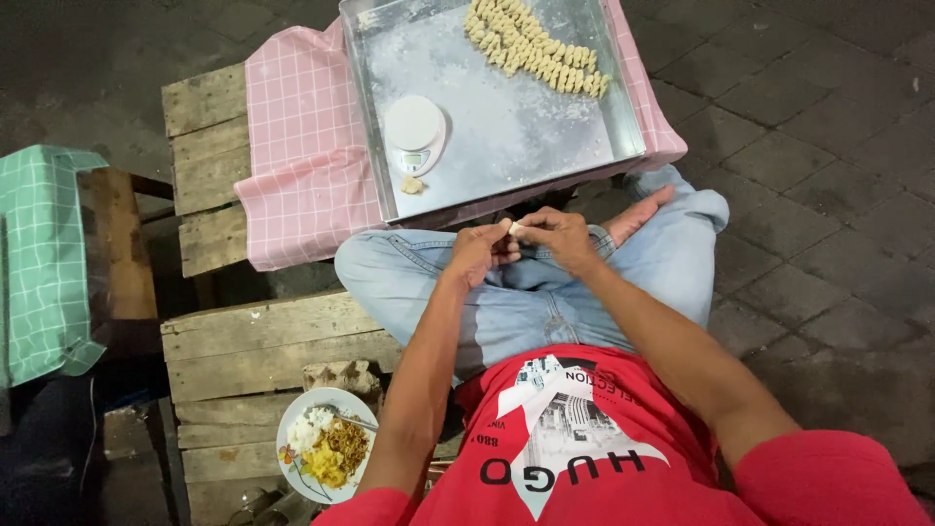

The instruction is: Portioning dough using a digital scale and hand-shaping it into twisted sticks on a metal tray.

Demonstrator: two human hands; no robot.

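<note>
Left hand: (477, 251) fingers curled shut, small pale dough piece (515, 228) pinched at tips, over lap.
Right hand: (560, 239) closed on same dough piece from other side, touching left hand.
Dough piece: held between both hands, just below near edge of metal tray (506, 146).
Tray: set on pink checked cloth (302, 146); shaped dough pieces (531, 44) piled at far right corner; white scale (415, 133) near left edge.
Plate of food: (324, 456) seen on wooden pallet (243, 351), by left elbow.
</note>
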